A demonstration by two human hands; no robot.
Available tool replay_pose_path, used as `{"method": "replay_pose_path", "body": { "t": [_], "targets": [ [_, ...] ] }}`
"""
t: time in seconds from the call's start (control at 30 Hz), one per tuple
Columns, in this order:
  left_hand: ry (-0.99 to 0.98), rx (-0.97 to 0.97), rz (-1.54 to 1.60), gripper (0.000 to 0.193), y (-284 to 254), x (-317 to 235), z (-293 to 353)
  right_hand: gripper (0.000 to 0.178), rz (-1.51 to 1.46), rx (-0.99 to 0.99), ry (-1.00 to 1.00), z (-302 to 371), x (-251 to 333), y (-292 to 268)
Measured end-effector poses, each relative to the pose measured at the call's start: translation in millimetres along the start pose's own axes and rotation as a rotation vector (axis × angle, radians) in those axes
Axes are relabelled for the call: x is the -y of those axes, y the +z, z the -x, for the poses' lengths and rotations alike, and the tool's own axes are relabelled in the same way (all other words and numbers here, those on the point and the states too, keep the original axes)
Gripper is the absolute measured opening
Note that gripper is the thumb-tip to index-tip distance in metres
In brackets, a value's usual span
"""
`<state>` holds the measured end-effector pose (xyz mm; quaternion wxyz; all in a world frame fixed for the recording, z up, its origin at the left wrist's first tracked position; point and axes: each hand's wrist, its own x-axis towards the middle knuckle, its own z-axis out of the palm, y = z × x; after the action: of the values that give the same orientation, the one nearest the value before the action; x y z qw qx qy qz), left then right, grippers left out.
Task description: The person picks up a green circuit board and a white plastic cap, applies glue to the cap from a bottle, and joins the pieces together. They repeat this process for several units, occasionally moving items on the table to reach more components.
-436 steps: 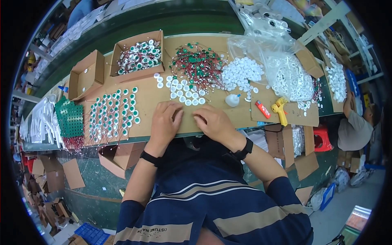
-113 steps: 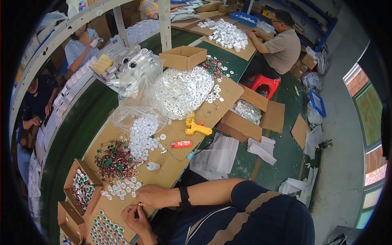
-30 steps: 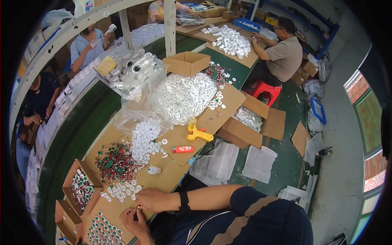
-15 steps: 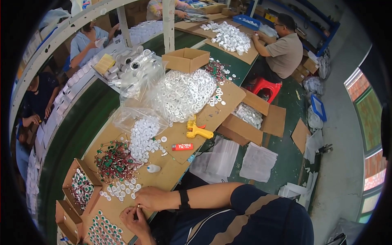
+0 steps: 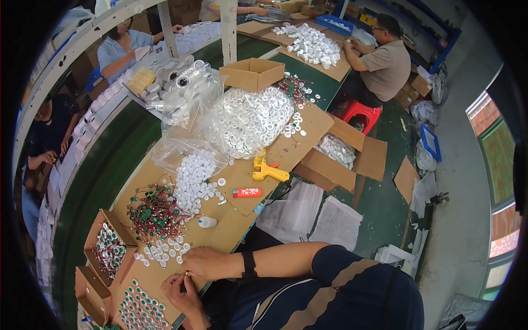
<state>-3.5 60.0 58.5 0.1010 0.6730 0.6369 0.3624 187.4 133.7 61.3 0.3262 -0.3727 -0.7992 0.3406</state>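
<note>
At the near edge of the cardboard-covered table, my left hand (image 5: 182,292) and my right hand (image 5: 204,264) meet fingertip to fingertip. Both are closed in a pinch around something tiny, mostly covered by the fingers. Just beyond them lie loose white discs (image 5: 159,252). A tangled heap of green circuit boards with red wires (image 5: 157,212) rises farther off. To the left of my left hand spread rows of white discs with green boards (image 5: 143,308). A small white bottle (image 5: 207,222) stands beyond my right hand.
Two open cardboard boxes (image 5: 127,237) (image 5: 88,283) edge the left side, one holding assembled discs. Farther up are white caps (image 5: 195,176), a red box (image 5: 247,192), a yellow glue gun (image 5: 268,167) and a bag of white rings (image 5: 250,121). Co-workers sit around the tables.
My hands stay together in nearly the same place, still pinching. The view has shifted slightly. At the upper left, a co-worker's arm has moved toward the white parts.
</note>
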Motion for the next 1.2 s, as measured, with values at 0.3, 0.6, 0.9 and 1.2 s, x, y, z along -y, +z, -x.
{"method": "replay_pose_path", "body": {
  "t": [0.3, 0.6, 0.9, 1.2],
  "targets": [
    [0.009, 0.002, -0.014, 0.017, -2.7, -0.5, 1.7, 0.008, -0.019, -0.034, -0.028, 1.3, -2.4, 7.2],
    [-0.002, 0.007, 0.0, 0.016, -2.1, -2.4, 0.9, 0.009, -0.024, -0.02, -0.019, 0.7, -2.4, 5.3],
    [-0.015, 0.008, -0.004, 0.017, -1.6, -3.7, 0.5, 0.011, 0.007, 0.005, -0.011, 0.5, -1.6, 3.6],
    [-0.009, 0.007, -0.004, 0.016, -2.3, -3.7, 1.0, 0.012, 0.028, 0.078, 0.012, 1.1, 1.8, -1.1]
  ]
}}
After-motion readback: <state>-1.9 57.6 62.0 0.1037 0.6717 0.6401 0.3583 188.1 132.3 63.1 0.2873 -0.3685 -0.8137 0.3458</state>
